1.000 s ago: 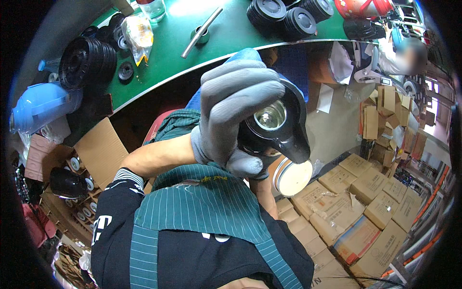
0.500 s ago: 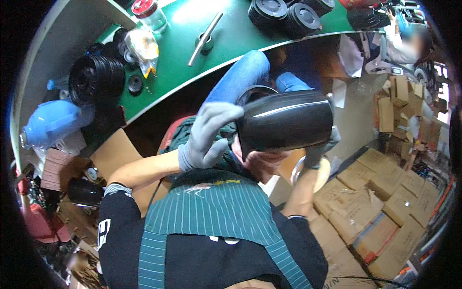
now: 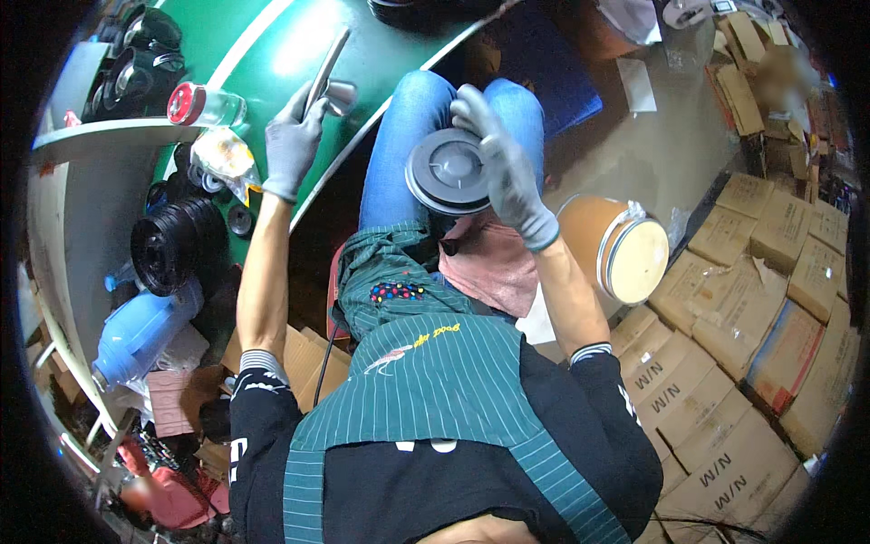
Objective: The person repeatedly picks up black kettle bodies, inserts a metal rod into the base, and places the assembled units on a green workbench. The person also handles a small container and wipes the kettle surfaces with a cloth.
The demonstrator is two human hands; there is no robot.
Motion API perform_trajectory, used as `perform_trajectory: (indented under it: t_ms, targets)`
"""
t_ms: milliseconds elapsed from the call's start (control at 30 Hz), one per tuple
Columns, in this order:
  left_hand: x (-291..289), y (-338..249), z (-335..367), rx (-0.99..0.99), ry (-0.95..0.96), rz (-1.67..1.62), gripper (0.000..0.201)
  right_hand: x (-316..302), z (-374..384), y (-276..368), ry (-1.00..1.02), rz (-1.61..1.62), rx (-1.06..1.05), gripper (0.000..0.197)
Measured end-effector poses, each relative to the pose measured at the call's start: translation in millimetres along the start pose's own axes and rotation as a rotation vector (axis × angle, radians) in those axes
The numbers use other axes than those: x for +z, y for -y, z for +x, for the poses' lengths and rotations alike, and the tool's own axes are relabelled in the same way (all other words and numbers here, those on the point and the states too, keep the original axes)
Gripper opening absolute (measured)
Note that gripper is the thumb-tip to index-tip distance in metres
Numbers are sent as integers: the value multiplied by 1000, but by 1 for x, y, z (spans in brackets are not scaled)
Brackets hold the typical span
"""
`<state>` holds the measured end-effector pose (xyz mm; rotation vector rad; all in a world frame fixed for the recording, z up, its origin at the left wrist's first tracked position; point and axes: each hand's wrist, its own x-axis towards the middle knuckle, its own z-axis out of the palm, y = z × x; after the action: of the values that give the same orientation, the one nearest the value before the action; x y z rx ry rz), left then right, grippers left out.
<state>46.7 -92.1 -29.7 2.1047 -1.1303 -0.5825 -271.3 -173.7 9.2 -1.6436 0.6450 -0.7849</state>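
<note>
My left hand (image 3: 294,150), in a grey glove, is closed around a metal rod (image 3: 328,62) above the green table. A short metal cylinder (image 3: 341,97) sits against the rod beside my fingers; whether the two are joined I cannot tell. Between my thighs stands a black round piece (image 3: 449,170), its ridged disc-shaped top facing up and a paler rim showing below. My gloved right hand (image 3: 509,177) lies along the right edge of that piece, fingers stretched out. My palm side is hidden.
On the green table (image 3: 272,68) are a red-lidded jar (image 3: 213,106), a plastic bag (image 3: 224,159) and stacked black discs (image 3: 168,243). A blue jug-like container (image 3: 149,331) is at left. A brown drum (image 3: 603,240) and several cartons (image 3: 716,304) stand at right. A pink cloth (image 3: 494,267) covers my lap.
The glossy black piece has gone from lying sideways in my hands to upright between my thighs. My left hand has left it and taken hold of the metal rod on the table.
</note>
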Motion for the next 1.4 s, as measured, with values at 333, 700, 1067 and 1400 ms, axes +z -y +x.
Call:
perform_trajectory:
  t_ms: [333,700,1067,1400]
  targets:
    - [-29,-152,-51,431,604,-10,49,-11,28,14,-367,773,452,94]
    - [29,-227,-123,615,240,234,90,-10,90,-58,368,212,-12,35]
    - [6,-137,-65,385,107,50,42,-51,45,-42,108,322,171,38]
    - [-12,-125,-50,-222,714,-409,50,-2,-20,-20,-122,135,-42,46]
